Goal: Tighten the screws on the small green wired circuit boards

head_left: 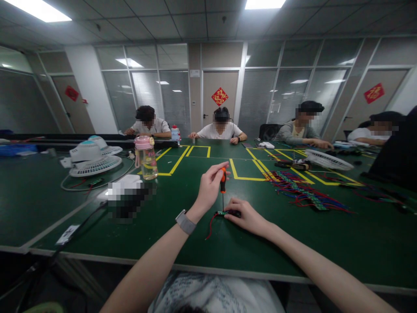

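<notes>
In the head view my left hand [211, 183] is closed around the orange and black handle of a screwdriver [223, 184]. The screwdriver stands upright, its thin shaft pointing down at a small green circuit board [221, 213]. My right hand [245, 214] pinches the board and a small black part beside it against the green table. From the board's left side a red wire [211, 226] curls toward me. Whether the tip sits in a screw is too small to tell.
A pink-lidded bottle [145, 158] and white fan parts [94, 158] stand to the left. Several wired circuit boards [301, 189] lie in a row at the right. Yellow tape [247, 178] marks the green table [182, 252]. Several people sit along the far side.
</notes>
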Motion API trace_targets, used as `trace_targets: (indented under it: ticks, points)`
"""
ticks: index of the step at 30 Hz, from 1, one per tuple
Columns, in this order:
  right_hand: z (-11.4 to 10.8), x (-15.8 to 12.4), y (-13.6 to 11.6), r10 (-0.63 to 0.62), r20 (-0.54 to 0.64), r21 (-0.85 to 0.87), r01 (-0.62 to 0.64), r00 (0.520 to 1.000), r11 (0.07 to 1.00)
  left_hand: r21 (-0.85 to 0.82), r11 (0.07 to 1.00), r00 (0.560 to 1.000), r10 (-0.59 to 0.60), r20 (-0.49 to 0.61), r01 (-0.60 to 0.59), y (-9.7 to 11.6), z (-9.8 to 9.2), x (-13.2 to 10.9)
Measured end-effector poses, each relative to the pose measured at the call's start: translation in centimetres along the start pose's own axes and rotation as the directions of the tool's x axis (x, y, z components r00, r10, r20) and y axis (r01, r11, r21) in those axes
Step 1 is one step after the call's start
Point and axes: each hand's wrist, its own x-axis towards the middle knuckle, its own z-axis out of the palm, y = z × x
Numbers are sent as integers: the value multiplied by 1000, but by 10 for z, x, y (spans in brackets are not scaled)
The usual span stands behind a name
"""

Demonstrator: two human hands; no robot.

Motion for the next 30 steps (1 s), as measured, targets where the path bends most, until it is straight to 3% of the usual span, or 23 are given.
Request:
trace_targets:
  ticks: [6, 12, 17, 23, 28, 30]
  points:
    - [1, 0, 2, -8, -5, 4, 8, 1000, 1000, 140, 989, 997, 58, -57, -49, 0, 0, 0]
    - [1, 0, 2, -16, -1, -3, 16, 1000, 1000, -43, 998, 999, -42, 17, 42, -1, 1, 0]
    - [1, 0, 1, -7, -2, 1, 7, 1000, 1000, 144, 989, 997, 51, -65, -42, -2, 1, -1]
    - [1, 0, 1, -10, -3, 10, 10, 1000, 1000, -52, 998, 999, -44, 30, 45, 1, 3, -2]
    - [1, 0, 2, -8, -3, -1, 8, 1000, 1000, 200, 977, 995, 83, -55, -71, 0, 2, -4]
    - [1, 0, 2, -5, 0, -4, 5, 1000, 1000, 191, 979, 995, 80, -66, -66, -1, 1, -4]
